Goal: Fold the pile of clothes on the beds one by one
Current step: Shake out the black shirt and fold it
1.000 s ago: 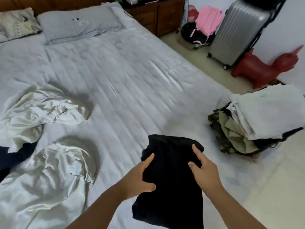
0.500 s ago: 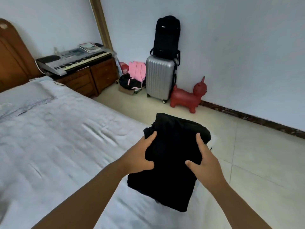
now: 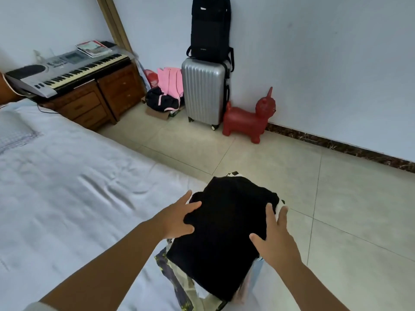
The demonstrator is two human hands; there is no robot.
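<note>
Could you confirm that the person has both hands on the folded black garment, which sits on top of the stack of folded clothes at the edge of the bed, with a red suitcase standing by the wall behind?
One detail is wrong: the suitcase is silver, not red; the red thing beside it is an animal toy. The head view shows this. The rest holds: the left hand and right hand are on the folded black garment, atop the stack of folded clothes at the edge of the bed.

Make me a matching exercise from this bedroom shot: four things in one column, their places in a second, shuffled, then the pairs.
Things:
1. keyboard
2. black backpack
3. red toy animal
4. folded black garment

Places:
A. atop the silver suitcase
B. between both hands, on the folded pile
C. on the wooden dresser
D. on the floor by the wall

Pairs: 1-C, 2-A, 3-D, 4-B
</note>
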